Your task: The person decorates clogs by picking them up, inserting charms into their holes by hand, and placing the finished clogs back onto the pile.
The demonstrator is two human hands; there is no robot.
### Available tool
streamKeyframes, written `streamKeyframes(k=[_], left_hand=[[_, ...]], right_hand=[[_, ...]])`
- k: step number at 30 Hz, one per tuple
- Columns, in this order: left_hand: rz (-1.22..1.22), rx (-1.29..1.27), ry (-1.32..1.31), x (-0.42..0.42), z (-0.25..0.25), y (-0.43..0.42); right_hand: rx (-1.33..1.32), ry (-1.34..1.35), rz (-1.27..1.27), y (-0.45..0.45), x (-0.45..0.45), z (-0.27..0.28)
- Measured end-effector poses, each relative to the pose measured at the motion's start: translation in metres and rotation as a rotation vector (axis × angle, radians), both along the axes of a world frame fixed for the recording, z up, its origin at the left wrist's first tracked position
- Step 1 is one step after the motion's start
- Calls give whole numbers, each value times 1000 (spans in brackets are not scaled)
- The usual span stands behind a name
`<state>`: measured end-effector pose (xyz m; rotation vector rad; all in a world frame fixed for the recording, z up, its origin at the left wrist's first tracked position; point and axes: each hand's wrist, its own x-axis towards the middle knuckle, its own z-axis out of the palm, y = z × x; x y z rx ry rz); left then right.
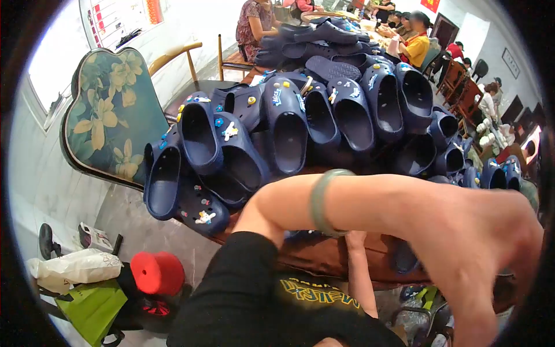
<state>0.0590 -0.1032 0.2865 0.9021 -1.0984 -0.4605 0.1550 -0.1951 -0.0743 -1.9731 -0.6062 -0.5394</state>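
Note:
My left arm, in a black sleeve with a green bangle (321, 202) at the wrist, crosses the view to the right. My left hand (485, 231) is large, close to the camera and blurred; its fingers do not show clearly. Behind that forearm, my right hand (355, 237) is mostly hidden, beside the brown table covering (324, 257). Whether it holds anything cannot be seen. Just beyond my arms lies a heap of navy blue clogs, including one upright clog (289, 130) and one with a white bunny charm (199, 205).
A floral-backed chair (107, 115) stands at the left of the table. A red stool (157, 273), a green bag (92, 309) and a white bag (81, 269) are on the floor. Several people sit farther back, one in a yellow top (416, 49).

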Motion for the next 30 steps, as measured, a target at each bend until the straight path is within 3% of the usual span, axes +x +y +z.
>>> streamKeyframes(k=[11,30], left_hand=[[-160,-7,-54,10,1,-68],[-214,-86,-105,15,-3,-80]], right_hand=[[-12,6,-1,-6,-6,8],[-34,17,22,-18,-13,5]])
